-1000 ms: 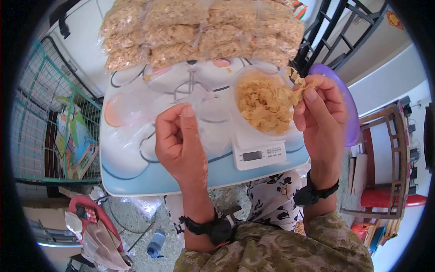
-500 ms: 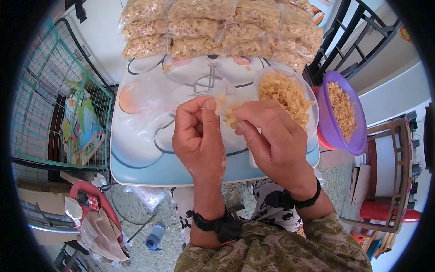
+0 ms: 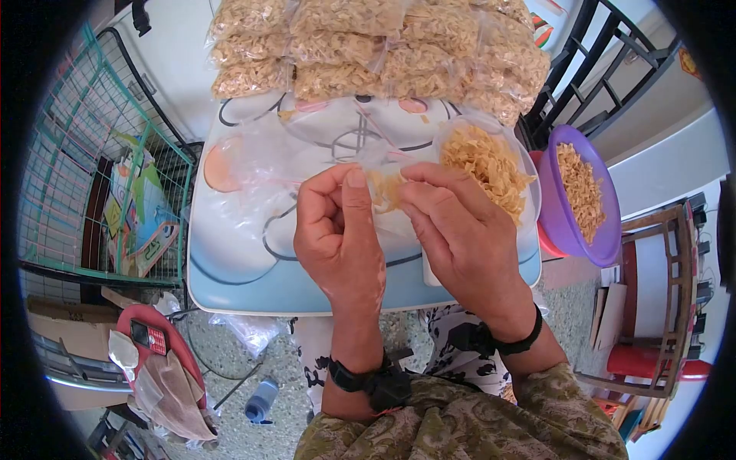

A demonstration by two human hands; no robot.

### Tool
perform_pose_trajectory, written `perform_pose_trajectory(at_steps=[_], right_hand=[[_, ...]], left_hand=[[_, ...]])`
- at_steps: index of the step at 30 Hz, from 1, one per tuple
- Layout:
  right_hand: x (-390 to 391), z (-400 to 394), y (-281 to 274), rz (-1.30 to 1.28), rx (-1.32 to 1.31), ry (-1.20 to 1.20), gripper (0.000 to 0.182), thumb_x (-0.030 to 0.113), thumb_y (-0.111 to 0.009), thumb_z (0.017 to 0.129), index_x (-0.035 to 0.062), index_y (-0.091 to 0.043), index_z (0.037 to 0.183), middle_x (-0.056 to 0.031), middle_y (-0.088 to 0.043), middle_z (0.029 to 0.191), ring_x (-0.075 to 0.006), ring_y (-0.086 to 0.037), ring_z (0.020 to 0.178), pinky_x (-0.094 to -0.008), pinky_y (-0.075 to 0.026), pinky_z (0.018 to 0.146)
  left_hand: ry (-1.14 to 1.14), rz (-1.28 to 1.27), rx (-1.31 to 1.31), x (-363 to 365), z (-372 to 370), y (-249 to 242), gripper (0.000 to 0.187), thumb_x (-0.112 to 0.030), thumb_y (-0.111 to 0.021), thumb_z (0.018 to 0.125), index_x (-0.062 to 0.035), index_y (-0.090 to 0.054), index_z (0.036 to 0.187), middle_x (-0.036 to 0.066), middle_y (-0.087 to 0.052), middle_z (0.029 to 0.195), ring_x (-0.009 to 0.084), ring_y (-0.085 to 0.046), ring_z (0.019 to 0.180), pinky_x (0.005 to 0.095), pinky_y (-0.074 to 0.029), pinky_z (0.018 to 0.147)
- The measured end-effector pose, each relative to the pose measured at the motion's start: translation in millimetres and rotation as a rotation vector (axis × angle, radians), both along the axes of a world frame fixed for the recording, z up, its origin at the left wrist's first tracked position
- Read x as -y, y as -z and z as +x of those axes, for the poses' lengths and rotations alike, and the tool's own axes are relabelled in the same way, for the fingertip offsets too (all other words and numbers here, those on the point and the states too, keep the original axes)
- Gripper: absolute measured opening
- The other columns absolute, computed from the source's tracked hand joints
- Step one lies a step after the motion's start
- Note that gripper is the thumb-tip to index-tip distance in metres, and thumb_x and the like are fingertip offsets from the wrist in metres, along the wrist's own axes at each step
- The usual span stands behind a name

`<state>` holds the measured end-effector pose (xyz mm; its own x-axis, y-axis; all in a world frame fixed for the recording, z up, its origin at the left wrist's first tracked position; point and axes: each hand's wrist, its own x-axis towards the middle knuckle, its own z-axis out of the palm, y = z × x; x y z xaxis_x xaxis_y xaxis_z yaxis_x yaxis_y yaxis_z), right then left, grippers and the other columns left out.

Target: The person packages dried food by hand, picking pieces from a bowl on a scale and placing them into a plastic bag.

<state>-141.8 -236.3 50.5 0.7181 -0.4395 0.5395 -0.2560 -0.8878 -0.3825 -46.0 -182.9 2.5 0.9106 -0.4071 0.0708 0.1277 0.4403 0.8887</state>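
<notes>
Shirt [image 3: 468, 422]: green and brown blotches
Left wristband [image 3: 351, 376]: black, with a chunky dark piece
Right wristband [image 3: 527, 337]: black, chunky piece too
Trousers [image 3: 445, 328]: white, black patches

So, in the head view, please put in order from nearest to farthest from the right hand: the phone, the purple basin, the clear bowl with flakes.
1. Clear bowl, on the table, beside the right hand.
2. Purple basin, off the table's right side.
3. Phone, far lower left.
</notes>
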Motion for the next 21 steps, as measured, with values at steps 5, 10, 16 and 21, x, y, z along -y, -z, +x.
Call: perform_pose_trajectory(at_steps=[5, 10, 16, 21], right_hand=[[-2, -1, -3, 0.106, 0.091, -0.038, 0.03, -0.011, -0.056, 0.079, 0.001, -0.062, 0.106, -0.0155, -0.06, 0.113, -0.0246, -0.063, 0.083, -0.031, -0.052, 0.071], [7, -13, -7, -0.042, 0.13, -0.08, 0.026, -0.01, -0.052, 0.082, 0.0008, -0.063, 0.104, -0.0152, -0.062, 0.107, -0.0211, -0.063, 0.083, -0.0284, -0.051, 0.072], [29, -43, -21, -0.111, 0.219, 0.24, 0.017, 0.0, -0.057, 0.088, 0.0021, -0.064, 0.103, -0.0077, -0.064, 0.096, -0.0119, -0.058, 0.078, -0.0235, -0.047, 0.068], [41, -63, -22, 0.068, 0.166, 0.451, 0.015, 0.006, -0.062, 0.088, 0.0029, -0.064, 0.103, -0.0005, -0.063, 0.092, -0.0065, -0.052, 0.072, -0.0202, -0.043, 0.064]], left_hand=[[-0.014, 0.021, 0.014, 0, 1, 0, 0.013, -0.016, -0.061, 0.092, -0.0028, -0.061, 0.095, -0.005, -0.055, 0.07, -0.0011, -0.038, 0.054, 0.0154, -0.027, 0.045], [-0.029, -0.026, 0.01, 3, -1, -1, 0.013, -0.016, -0.061, 0.092, -0.0029, -0.061, 0.096, -0.005, -0.054, 0.071, -0.0007, -0.039, 0.056, 0.0153, -0.029, 0.047], [-0.068, -0.008, 0.012, 0, 3, 1, 0.014, -0.016, -0.061, 0.092, -0.0023, -0.061, 0.096, -0.004, -0.054, 0.073, 0.0003, -0.039, 0.056, 0.0164, -0.031, 0.048], [-0.039, -0.009, -0.015, -2, 3, 2, 0.013, -0.011, -0.06, 0.093, 0.0004, -0.058, 0.098, 0.0, -0.061, 0.08, 0.0013, -0.052, 0.069, 0.0147, -0.042, 0.062]])
